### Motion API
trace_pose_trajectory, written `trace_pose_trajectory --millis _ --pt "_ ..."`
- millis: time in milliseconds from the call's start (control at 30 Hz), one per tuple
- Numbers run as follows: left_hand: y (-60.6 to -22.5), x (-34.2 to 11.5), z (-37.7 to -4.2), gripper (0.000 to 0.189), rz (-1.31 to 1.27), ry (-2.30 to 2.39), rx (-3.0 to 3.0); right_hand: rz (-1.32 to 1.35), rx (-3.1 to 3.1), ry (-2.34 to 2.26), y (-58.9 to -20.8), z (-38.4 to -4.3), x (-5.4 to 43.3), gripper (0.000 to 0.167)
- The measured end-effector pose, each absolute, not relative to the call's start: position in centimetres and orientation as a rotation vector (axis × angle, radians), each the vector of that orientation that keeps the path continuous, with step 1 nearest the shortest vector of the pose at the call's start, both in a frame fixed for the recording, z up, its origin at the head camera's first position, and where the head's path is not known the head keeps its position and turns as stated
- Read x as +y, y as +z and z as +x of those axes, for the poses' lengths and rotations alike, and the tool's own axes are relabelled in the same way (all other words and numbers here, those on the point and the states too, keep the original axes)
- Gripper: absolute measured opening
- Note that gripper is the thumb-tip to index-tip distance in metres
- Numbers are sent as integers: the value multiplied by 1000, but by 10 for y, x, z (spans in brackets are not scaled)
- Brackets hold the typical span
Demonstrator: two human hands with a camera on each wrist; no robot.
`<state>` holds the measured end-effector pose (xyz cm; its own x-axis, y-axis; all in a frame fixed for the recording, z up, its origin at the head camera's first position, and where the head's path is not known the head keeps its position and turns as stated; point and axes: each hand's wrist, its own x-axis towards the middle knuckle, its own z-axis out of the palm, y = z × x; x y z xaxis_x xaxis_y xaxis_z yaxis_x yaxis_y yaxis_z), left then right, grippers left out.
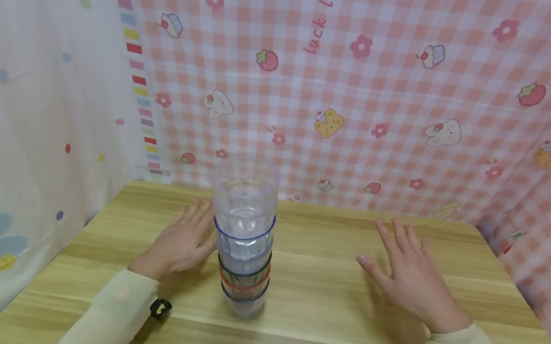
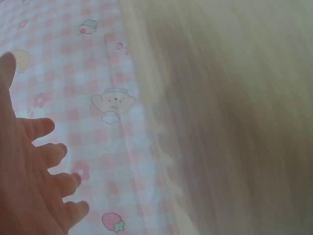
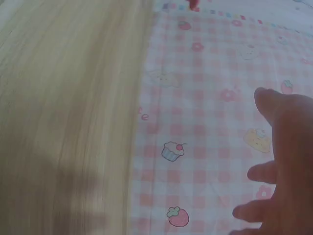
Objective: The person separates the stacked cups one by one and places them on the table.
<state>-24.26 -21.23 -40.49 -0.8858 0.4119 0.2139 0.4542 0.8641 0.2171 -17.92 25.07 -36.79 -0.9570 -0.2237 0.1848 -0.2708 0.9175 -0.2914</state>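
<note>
A tall stack of clear plastic cups [image 1: 244,246] stands upright on the wooden table [image 1: 313,301], left of the middle. Blue, black and red rims ring the lower cups, and the top cup is plain. My left hand [image 1: 182,243] is just left of the stack, fingers extended, its thumb tip partly behind the cups in the head view. Well to the right, my right hand [image 1: 414,277] is held with fingers spread and nothing in it. Each wrist view shows that hand's fingers stretched out, with no cup in sight.
A pink checked cloth [image 1: 385,94] with cartoon prints hangs along the table's back edge and right side. On the left hangs a white cloth [image 1: 40,102] with dots and a blue cartoon figure. Black wrist devices sit by both cream sleeves [image 1: 116,305].
</note>
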Motion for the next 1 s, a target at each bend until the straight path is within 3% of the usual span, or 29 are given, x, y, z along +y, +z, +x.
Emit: trace_pose_trajectory --millis 467,667,1000 --pt "-387 -210 -238 50 -628 -878 -2699 443 -2841 841 -348 -173 246 69" --pt "-378 -206 -238 44 -762 -1123 -2519 560 -2764 1011 -340 -170 238 52" --pt "-367 -194 -231 42 -1015 -1441 -2170 618 -2690 1076 -329 -164 224 41"
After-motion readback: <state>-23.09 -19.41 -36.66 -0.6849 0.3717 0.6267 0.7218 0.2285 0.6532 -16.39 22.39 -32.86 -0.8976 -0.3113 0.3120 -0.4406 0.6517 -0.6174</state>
